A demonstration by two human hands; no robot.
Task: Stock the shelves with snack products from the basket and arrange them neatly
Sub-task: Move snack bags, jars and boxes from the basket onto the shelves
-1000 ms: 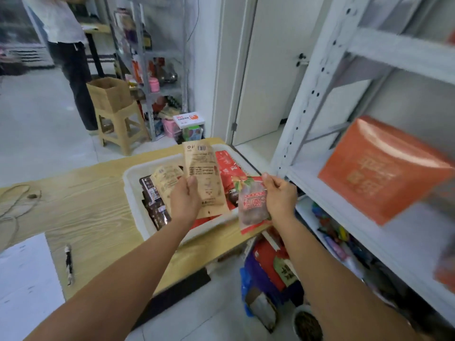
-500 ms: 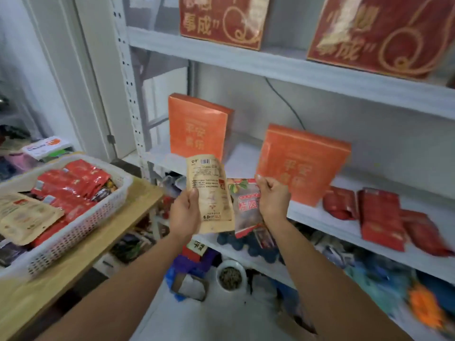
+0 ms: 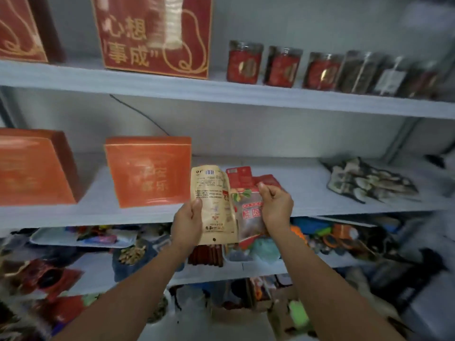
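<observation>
gripping beige pouch (image 3: 213, 205) in left hand (image 3: 187, 223), pinching clear pouch (image 3: 249, 217) in right hand (image 3: 275, 207); neither on middle shelf (image 3: 310, 195) yet.

The camera rides on my head and looks forward, facing the middle shelf (image 3: 307, 193) almost square-on from close by, so it crosses the whole wide-angle view. My forearms (image 3: 138, 286) rise from the bottom edge to the centre. There my left grip (image 3: 187, 222) holds a tan pouch (image 3: 214, 205) and my right grip (image 3: 275, 207) a clear red-labelled pouch (image 3: 248, 215), and the upper shelf (image 3: 221, 92) runs near the top.
</observation>
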